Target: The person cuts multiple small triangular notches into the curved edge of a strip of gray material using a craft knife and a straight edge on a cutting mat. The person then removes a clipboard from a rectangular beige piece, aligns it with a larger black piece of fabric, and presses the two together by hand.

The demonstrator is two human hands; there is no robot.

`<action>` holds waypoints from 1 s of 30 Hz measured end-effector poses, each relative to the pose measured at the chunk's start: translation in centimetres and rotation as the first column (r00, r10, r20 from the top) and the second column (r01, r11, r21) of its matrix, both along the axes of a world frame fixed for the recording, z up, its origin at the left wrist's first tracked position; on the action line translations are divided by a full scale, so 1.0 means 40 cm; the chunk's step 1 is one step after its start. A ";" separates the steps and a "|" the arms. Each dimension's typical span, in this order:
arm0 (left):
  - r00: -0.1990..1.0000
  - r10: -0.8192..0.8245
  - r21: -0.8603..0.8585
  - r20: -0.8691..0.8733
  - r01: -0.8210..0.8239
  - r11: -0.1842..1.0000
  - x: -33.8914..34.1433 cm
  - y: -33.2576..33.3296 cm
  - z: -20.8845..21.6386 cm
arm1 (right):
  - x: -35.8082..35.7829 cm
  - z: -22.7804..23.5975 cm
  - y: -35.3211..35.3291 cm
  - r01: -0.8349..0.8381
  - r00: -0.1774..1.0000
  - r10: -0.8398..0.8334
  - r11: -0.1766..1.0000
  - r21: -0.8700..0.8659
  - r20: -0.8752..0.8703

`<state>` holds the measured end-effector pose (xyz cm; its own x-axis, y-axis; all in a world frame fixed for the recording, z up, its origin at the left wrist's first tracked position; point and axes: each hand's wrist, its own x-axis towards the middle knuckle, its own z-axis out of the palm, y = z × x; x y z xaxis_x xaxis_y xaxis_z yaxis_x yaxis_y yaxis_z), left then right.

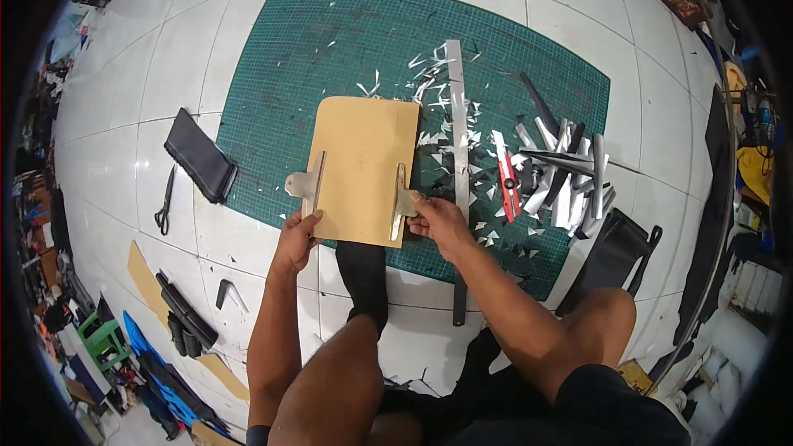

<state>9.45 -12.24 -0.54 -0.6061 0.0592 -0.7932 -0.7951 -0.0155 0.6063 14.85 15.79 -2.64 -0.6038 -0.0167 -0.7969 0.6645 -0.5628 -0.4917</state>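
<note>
A tan board (361, 157) with rounded upper left corner lies over the green cutting mat (330, 41). One metal bulldog clip (306, 183) grips its left edge, and a second metal bulldog clip (403, 205) sits on its right edge. My left hand (296, 241) is closed on the board's lower left edge, thumb on top. With my right hand (439, 225) I pinch the handle of the right clip; part of those fingers is hidden. Dark material shows narrowly along the board's right edge.
Right of the board lie a long metal ruler (458, 116), white and dark offcuts, a red cutter (506, 182) and a heap of strips (570, 169). Black scissors (164, 206) and a stack of black sheets (200, 155) rest on the tiles at left. A black piece (610, 256) is at right.
</note>
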 end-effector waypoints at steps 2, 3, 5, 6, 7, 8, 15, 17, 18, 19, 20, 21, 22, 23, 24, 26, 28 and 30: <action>0.998 0.059 0.032 -0.018 -0.058 0.998 0.016 -0.024 -0.020 | 0.000 -0.005 -0.002 -0.216 0.965 0.250 0.927 0.305 -0.076; 0.998 0.055 0.078 -0.030 -0.053 0.996 0.026 -0.050 -0.033 | 0.000 -0.003 -0.005 -0.223 0.963 0.258 0.928 0.298 -0.083; 0.998 0.060 0.125 -0.031 -0.056 0.991 0.044 -0.059 -0.029 | 0.016 -0.002 -0.001 -0.166 0.970 0.217 0.922 0.350 -0.113; 0.986 0.161 0.118 -0.043 -0.155 0.981 0.056 -0.059 -0.029 | 0.030 0.003 0.016 -0.237 0.952 0.299 0.858 0.456 -0.068; 0.964 0.260 0.117 -0.059 -0.252 0.961 0.061 -0.052 -0.023 | 0.046 0.009 0.034 -0.245 0.949 0.308 0.855 0.458 -0.067; 0.961 0.271 0.108 -0.063 -0.263 0.959 0.069 -0.085 -0.025 | 0.066 0.017 0.041 -0.276 0.943 0.332 0.822 0.498 -0.026; 0.933 0.360 0.241 -0.004 -0.348 0.906 0.113 -0.121 -0.023 | 0.019 0.127 0.030 -0.157 0.696 0.701 -0.062 0.986 0.155; 0.916 0.400 0.312 -0.014 -0.376 0.872 0.128 -0.142 -0.021 | -0.041 0.141 -0.057 -0.221 0.762 0.641 0.391 0.893 -0.092; 0.921 0.389 0.309 0.003 -0.371 0.876 0.131 -0.123 -0.031 | -0.065 0.107 -0.088 -0.283 0.797 0.600 0.480 0.830 -0.075; 0.925 0.380 0.317 0.002 -0.360 0.877 0.137 -0.112 -0.038 | -0.090 0.075 -0.118 -0.331 0.828 0.558 0.573 0.749 -0.061; 0.916 0.400 0.328 0.006 -0.380 0.865 0.143 -0.115 -0.040 | -0.132 0.088 -0.134 -0.323 0.830 0.554 0.579 0.749 -0.070; 0.907 0.420 0.340 0.011 -0.399 0.852 0.146 -0.119 -0.044 | -0.174 0.103 -0.142 -0.460 0.856 0.517 0.768 0.446 -0.007; 0.903 0.430 0.299 0.016 -0.415 0.859 0.149 -0.114 -0.043 | -0.197 0.109 -0.153 -0.509 0.860 0.505 0.857 0.074 0.072; 0.907 0.422 0.308 0.019 -0.406 0.860 0.145 -0.092 -0.042 | -0.200 0.082 -0.148 -0.502 0.865 0.496 0.861 0.084 0.076; 0.913 0.408 0.303 0.026 -0.396 0.867 0.140 -0.071 -0.041 | -0.201 0.046 -0.143 -0.494 0.862 0.506 0.849 0.184 -0.020; 0.923 0.383 0.292 0.034 -0.376 0.879 0.139 -0.078 -0.042 | -0.195 -0.005 -0.164 -0.467 0.852 0.511 0.840 0.278 -0.112; 0.993 0.108 0.121 -0.053 -0.101 0.988 0.136 -0.124 -0.045 | -0.186 -0.031 -0.203 -0.514 0.800 0.599 0.701 0.495 -0.017; 0.987 0.134 0.081 -0.093 -0.127 0.989 0.110 -0.125 -0.064 | -0.168 -0.054 -0.212 -0.503 0.786 0.617 0.673 0.542 -0.038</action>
